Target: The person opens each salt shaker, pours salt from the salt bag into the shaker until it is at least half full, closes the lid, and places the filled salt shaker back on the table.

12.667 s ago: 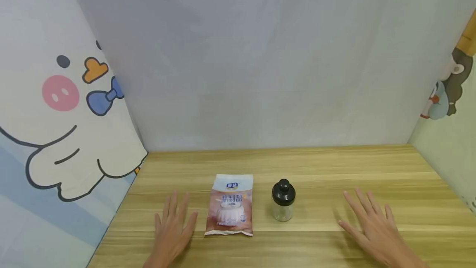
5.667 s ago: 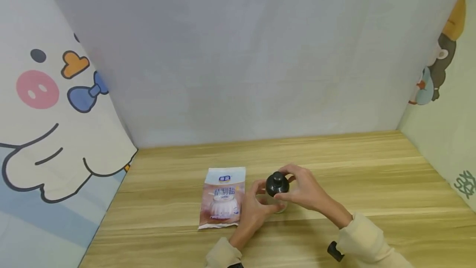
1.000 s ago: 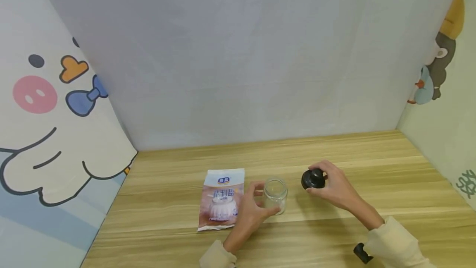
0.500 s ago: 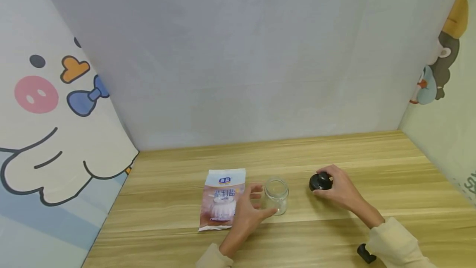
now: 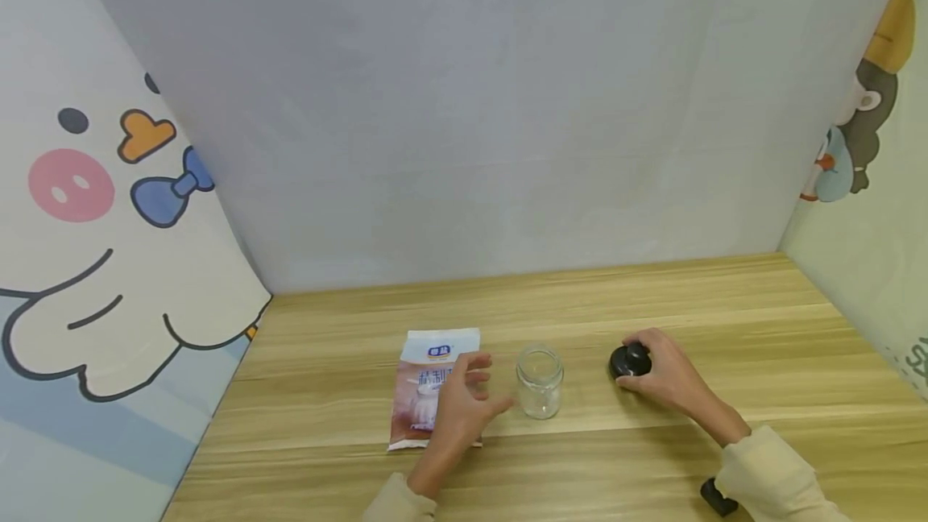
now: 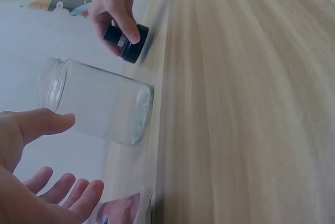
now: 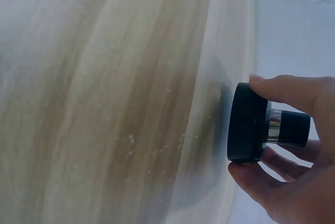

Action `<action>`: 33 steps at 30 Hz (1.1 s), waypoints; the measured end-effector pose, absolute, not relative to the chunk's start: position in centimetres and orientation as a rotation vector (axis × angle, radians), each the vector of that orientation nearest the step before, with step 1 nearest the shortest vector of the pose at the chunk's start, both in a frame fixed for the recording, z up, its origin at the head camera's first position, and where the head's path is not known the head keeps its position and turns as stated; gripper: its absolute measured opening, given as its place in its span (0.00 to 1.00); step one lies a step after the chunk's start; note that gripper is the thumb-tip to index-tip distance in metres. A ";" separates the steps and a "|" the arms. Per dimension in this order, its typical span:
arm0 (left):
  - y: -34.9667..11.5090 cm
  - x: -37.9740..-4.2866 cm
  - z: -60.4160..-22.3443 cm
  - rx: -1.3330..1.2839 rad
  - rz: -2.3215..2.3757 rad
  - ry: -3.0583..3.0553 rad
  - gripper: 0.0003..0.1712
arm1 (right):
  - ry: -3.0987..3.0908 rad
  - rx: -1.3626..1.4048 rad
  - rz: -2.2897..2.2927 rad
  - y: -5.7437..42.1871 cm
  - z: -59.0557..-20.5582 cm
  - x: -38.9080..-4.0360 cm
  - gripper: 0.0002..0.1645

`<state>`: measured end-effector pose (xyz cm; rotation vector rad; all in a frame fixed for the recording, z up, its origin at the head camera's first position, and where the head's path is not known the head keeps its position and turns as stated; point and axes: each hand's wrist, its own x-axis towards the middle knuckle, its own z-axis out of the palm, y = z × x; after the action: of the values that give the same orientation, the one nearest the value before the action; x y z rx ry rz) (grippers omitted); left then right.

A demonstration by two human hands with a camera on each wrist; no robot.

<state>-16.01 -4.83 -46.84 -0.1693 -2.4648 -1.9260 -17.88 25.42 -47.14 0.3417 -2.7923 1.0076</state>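
Note:
The glass jar [image 5: 540, 395] stands upright and uncovered on the wooden table. My left hand [image 5: 457, 411] hovers left of it, fingers loosely bent and apart from the glass. Beneath that hand lies a bag of salt [image 5: 413, 381], its right side partly covered in the head view. To the jar's right, my right hand [image 5: 673, 375] pinches the black jar lid [image 5: 629, 361] by its rim, thumb on one side and fingers on the other. The lid's knob [image 7: 293, 128] points up, with its base at or just above the tabletop; I cannot tell whether it touches.
Small white grains [image 7: 131, 139] are scattered on the table [image 5: 580, 474] near the lid. A grey cloth wall [image 5: 507, 143] closes off the back. Printed cartoon sheets [image 5: 65, 280] border the sides. A black strap piece [image 5: 718, 498] shows by my right sleeve.
The lid, on the jar several seconds ago, has come off and moved right and down toward the table in my right hand. My left hand has let go of the jar and drawn left.

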 end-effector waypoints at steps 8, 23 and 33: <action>-6.2 -16.6 -46.7 -0.094 -1.838 -2.534 0.35 | -2.794 0.356 0.981 25.6 -47.7 -18.1 0.32; -9.2 -17.9 -46.5 -0.057 -1.774 -2.500 0.29 | -2.802 0.342 0.999 25.9 -47.1 -17.4 0.40; -11.3 -18.9 -46.2 0.015 -1.734 -2.488 0.28 | -2.675 0.326 0.950 25.2 -45.6 -15.7 0.37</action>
<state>-18.87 -11.28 -46.23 0.0148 -2.4881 -1.7338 -15.65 25.22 -45.58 0.3257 -2.6751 0.9498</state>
